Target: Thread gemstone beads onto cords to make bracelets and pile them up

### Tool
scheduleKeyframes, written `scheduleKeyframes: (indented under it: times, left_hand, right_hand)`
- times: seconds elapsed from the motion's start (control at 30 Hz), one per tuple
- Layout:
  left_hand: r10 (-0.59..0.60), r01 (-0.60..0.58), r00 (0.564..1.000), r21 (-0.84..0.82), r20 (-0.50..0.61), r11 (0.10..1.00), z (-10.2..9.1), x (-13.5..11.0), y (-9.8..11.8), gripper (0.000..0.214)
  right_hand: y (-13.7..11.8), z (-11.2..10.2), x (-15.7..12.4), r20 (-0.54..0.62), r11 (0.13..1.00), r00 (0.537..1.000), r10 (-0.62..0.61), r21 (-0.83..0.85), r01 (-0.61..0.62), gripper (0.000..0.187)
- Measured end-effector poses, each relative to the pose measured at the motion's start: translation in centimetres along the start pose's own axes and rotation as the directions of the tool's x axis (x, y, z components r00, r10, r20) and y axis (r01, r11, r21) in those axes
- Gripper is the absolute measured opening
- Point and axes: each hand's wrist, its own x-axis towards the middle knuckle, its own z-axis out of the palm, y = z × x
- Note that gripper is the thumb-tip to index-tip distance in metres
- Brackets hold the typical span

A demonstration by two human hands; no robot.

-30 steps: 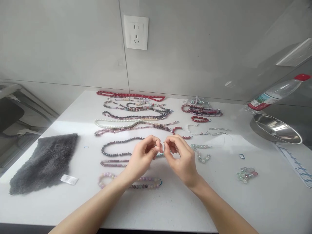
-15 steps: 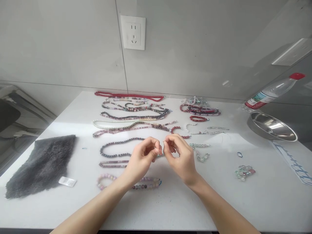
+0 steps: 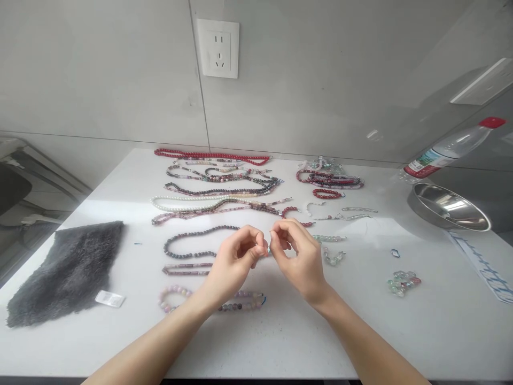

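My left hand (image 3: 239,255) and my right hand (image 3: 300,258) meet at the fingertips above the middle of the white table. Each is closed in a pinch with thumb and finger together. What they hold is too small to make out. Behind and beneath my left hand lies a strand of dark beads (image 3: 188,233), and nearer me a strand of brown tube beads (image 3: 186,269). Larger pastel beads (image 3: 176,290) lie partly hidden under my left forearm. Beyond my right hand are short strands of pale green beads (image 3: 333,259) and red beads (image 3: 289,209).
Several strands, including red (image 3: 208,155) and white pearl-like beads (image 3: 180,200), line the back. A grey furry cloth (image 3: 68,272) lies left. At right are a metal bowl (image 3: 430,211), a bottle (image 3: 436,155) and a clear bead cluster (image 3: 403,283). A wall socket (image 3: 218,48) is ahead.
My right fingertips have shifted very slightly, and both hands keep their pinch in nearly the same place. The view has tilted a little; the things on the table lie as before.
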Motion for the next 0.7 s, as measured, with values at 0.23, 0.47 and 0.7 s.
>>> scheduleKeyframes:
  times: [0.23, 0.47, 0.7]
  left_hand:
    - [0.008, -0.008, 1.000, 0.011, -0.010, 1.000, 0.06, -0.15, -0.03, 0.013]
    - [0.017, -0.017, 1.000, 0.012, -0.004, 1.000, 0.13, -0.21, -0.03, 0.014]
    - [0.007, -0.007, 1.000, 0.017, 0.000, 1.000, 0.13, -0.18, 0.00, 0.014]
  right_hand:
    - [0.08, -0.01, -0.02, -0.017, 1.000, 1.000, -0.012, -0.004, 0.012, 0.010]
    - [0.37, 0.02, -0.14, -0.036, 1.000, 0.999, -0.005, -0.022, 0.005, 0.010]
    - [0.54, 0.09, -0.09, -0.047, 1.000, 0.999, -0.009, -0.025, 0.008, 0.010]
